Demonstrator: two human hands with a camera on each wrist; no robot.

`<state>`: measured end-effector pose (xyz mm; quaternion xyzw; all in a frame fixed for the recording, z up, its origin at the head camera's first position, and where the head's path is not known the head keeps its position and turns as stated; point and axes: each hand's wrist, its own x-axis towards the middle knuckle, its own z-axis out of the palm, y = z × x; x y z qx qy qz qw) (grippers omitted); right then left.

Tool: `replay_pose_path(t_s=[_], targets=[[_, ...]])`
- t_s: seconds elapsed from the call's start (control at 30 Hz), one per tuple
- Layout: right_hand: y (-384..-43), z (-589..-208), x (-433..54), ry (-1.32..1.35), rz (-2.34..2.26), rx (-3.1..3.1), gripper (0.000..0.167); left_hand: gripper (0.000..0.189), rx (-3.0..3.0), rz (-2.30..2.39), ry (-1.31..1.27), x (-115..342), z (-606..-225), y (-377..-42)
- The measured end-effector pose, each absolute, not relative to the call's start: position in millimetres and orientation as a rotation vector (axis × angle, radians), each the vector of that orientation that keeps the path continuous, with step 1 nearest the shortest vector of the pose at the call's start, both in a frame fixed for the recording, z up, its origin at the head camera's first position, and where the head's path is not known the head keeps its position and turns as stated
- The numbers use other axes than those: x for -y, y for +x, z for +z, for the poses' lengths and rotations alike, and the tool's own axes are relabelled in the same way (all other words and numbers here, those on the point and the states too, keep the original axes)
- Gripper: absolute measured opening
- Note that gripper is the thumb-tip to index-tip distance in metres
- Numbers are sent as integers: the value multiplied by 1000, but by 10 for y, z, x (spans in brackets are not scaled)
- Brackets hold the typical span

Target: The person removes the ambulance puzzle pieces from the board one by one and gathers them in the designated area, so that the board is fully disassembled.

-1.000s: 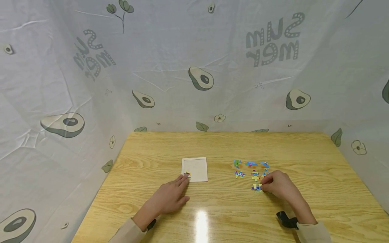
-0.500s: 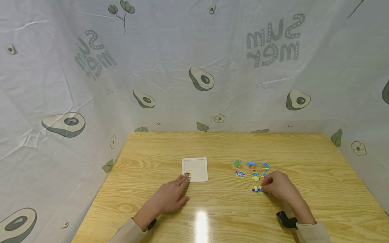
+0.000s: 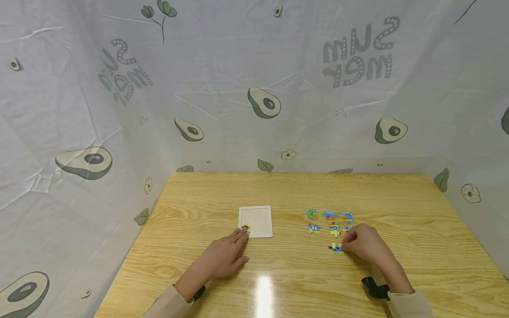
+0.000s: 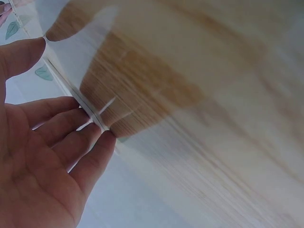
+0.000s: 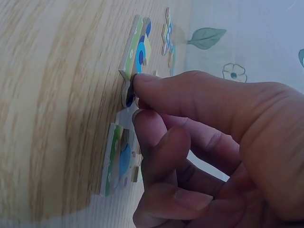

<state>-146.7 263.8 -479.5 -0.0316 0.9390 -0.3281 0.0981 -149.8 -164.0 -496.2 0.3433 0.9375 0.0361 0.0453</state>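
My right hand [image 3: 366,240] pinches a jigsaw puzzle piece [image 3: 336,247] low over the table. In the right wrist view, thumb and index fingertip are at the knob of this piece [image 5: 138,52], which has a light green edge and a blue ring. A second green-edged piece [image 5: 114,159] lies close to the curled fingers. My left hand [image 3: 224,254] lies palm down, its straight fingertips over the near left corner of a square white puzzle tray [image 3: 268,221]. A small yellow and purple piece [image 3: 245,227] sits in that corner, partly covered by the fingertips.
Several colourful pieces stand in rows ahead of the right hand, among them a green and blue piece [image 3: 311,214] and an orange and blue one [image 3: 347,216]. The wooden table [image 3: 222,190] ends at a printed white curtain [image 3: 222,110] behind and on both sides.
The piece in my right hand has shifted and tilted slightly, very near where it was. The left hand and the tray have stayed in place.
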Motion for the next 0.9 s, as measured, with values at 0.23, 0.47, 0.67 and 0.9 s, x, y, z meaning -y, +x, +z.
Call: replay_pose_path(t_s=[0.23,0.47,0.67,0.9], targets=[[-1478,-4778,-2634,-97,-980,-2772,9,66,-2862,112,1039,1645,-4956,-1497],[-1548,-4588,-2607,-145,-986,-2788,13,67,-2852,102,1029,1642,-4950,-1499],[-1727,-4260,-2439,-208,-1016,-2840,13,67,-2852,85,1023,1628,-4951,-1508],[-1946,-4077,-2069,-329,-1077,-2838,15,66,-2852,89,1001,1629,-4932,-1491]])
